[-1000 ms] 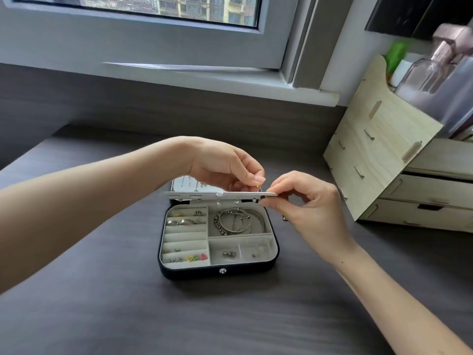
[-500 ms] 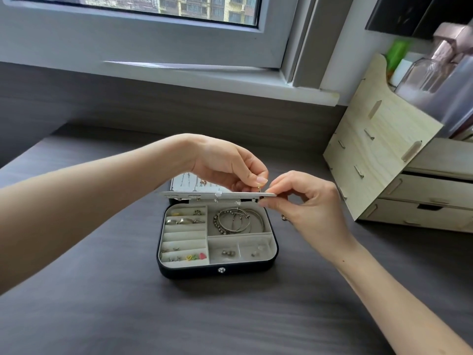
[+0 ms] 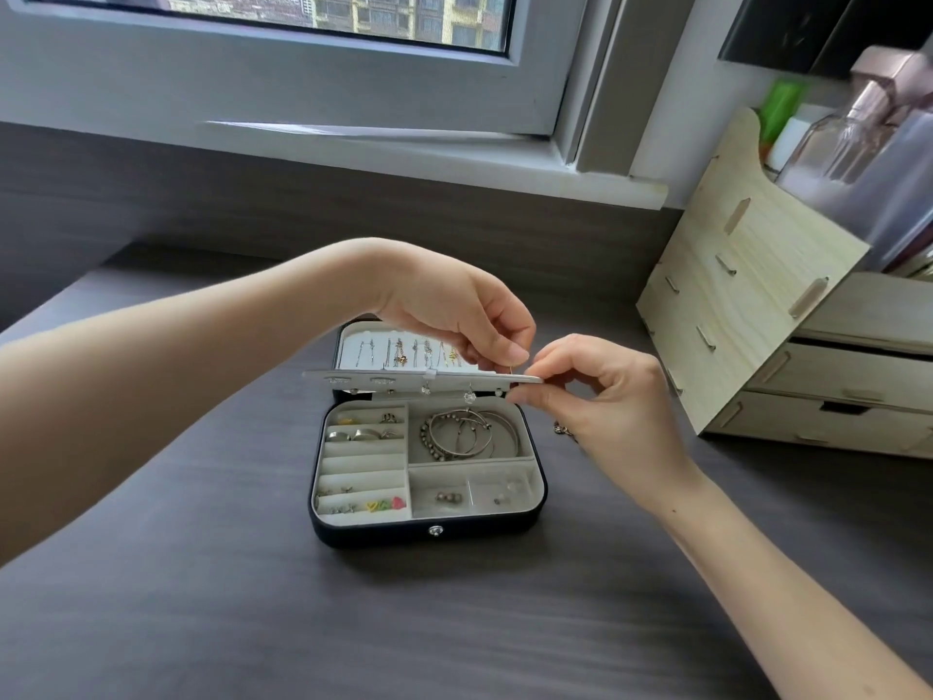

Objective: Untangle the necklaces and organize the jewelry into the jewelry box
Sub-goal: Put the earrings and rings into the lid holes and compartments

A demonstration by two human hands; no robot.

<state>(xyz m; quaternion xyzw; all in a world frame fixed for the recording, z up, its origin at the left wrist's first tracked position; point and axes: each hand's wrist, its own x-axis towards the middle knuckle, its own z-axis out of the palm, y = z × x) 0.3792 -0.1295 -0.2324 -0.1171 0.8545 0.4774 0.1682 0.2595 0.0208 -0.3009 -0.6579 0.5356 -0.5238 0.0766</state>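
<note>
- The jewelry box [image 3: 363, 535], dark outside and pale inside, sits open near the middle of the table [image 3: 202, 598]. Its long axis runs left to right, its snap button [image 3: 434, 531] faces the person, and its lid [image 3: 343, 341] stands up on the far side.
- A thin pale panel [image 3: 404, 377] lies almost level over the back of the box, seen edge-on, with its long axis also left to right. Small earrings hang from its underside.
- The right hand [image 3: 606, 396] pinches the panel's right end between thumb and forefinger, with the other fingers curled in.
- The left hand [image 3: 454, 305] reaches over the lid from the left. Its thumb and forefinger are pressed together on a thin gold pin [image 3: 514, 368] just above the panel's right end, close to the right hand's fingertips.
- Necklaces [image 3: 404, 352] hang in a row inside the lid.
- Bangles [image 3: 469, 434] fill the back right compartment and rings [image 3: 363, 435] sit in the left slots. Coloured studs [image 3: 386, 504] lie in the front left row.
- A small piece of jewelry [image 3: 560, 429] lies on the table beside the box, partly hidden by the right hand.
- A pale wooden drawer organizer [image 3: 747, 305] stands at the right, and a window [image 3: 303, 42] is behind.
</note>
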